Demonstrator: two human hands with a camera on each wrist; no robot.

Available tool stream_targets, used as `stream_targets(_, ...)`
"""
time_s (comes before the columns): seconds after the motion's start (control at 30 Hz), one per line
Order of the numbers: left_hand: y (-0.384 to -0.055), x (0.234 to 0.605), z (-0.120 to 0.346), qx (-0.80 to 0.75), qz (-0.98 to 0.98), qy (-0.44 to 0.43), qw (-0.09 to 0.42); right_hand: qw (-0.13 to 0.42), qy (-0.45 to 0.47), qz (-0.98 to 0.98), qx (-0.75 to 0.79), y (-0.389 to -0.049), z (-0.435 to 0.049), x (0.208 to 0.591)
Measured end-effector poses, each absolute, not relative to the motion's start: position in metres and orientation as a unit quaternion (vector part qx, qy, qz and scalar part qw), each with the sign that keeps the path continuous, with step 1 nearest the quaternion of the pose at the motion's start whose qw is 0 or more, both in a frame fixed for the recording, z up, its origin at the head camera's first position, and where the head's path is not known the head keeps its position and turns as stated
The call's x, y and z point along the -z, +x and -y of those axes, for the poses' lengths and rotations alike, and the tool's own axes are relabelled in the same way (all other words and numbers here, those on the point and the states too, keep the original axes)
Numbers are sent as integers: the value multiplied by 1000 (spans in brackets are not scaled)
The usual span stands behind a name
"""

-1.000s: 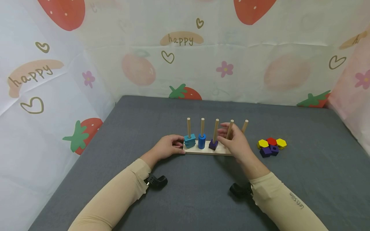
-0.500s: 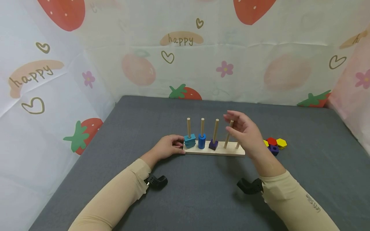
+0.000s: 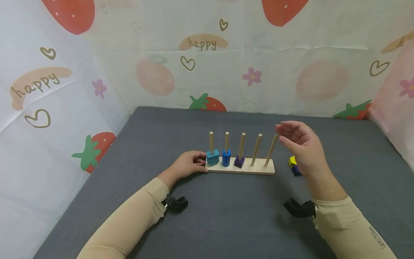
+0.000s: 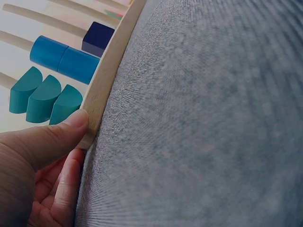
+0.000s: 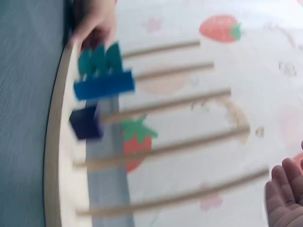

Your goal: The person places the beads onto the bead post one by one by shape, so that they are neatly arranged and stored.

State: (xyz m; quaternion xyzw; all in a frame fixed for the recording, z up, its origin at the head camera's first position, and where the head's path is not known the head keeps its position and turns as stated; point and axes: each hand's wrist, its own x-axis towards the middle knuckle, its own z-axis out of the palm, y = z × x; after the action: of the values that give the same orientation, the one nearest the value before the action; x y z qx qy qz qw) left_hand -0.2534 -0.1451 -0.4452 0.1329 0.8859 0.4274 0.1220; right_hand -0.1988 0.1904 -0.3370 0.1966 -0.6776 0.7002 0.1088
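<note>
A wooden peg board (image 3: 260, 169) with several upright pegs stands on the table. Its left end is held by my left hand (image 3: 185, 165), the thumb on the front edge in the left wrist view. Three teal half-round blocks (image 4: 44, 98) fill the leftmost peg, and two blue cylinders (image 4: 66, 59) the one beside it. On the middle peg sits a purple cube (image 3: 239, 162); the two right pegs are bare. Holding nothing, my right hand (image 3: 304, 149) hovers just right of the last peg, fingers extended. It hides part of the loose blocks behind it.
To the right of the board, a yellow hexagonal block (image 3: 292, 161) and a purple block (image 3: 295, 170) show beside my right forearm. Grey cloth (image 3: 220, 216) covers the table, and a printed curtain (image 3: 275, 46) hangs behind it.
My right hand has left the purple cube on the middle peg and moved right, past the two bare pegs, now covering several loose blocks. The left hand stays on the board.
</note>
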Motion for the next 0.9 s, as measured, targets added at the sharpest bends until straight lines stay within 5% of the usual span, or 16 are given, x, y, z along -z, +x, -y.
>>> stream_targets(0.4,-253,445,145,-423,-889,130,119,109,67,775,-619,-205,-257,366)
stream_targets(0.9,-253,444,144,-422,-889,133,120,23,-22,870,-493,-209,-299,402)
